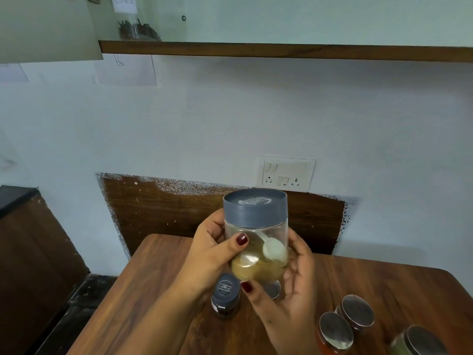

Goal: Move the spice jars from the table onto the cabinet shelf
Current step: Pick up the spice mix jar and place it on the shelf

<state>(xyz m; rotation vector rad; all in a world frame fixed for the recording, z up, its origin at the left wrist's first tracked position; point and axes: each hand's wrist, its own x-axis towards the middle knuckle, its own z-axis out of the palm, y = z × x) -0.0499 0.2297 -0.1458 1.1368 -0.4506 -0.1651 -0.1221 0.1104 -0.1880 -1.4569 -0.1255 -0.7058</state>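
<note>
Both hands hold up a clear jar (256,226) with a grey lid, above the wooden table (153,290). It contains tan powder and a white plastic spoon. My left hand (212,254) grips its left side and my right hand (291,290) cups its right side and base. A small dark jar (225,295) with a grey lid stands on the table under my hands. Three metal-lidded jars stand at the right: one with red contents (334,331), one behind it (357,312), one with greenish contents (419,342). The cabinet shelf (281,51) runs overhead and bears a glass jar of cloves (135,26).
An open cabinet door (48,29) hangs at the upper left, beside the shelf. A switch and socket plate (286,174) is on the wall behind the table. A dark counter (30,239) lies to the left of the table.
</note>
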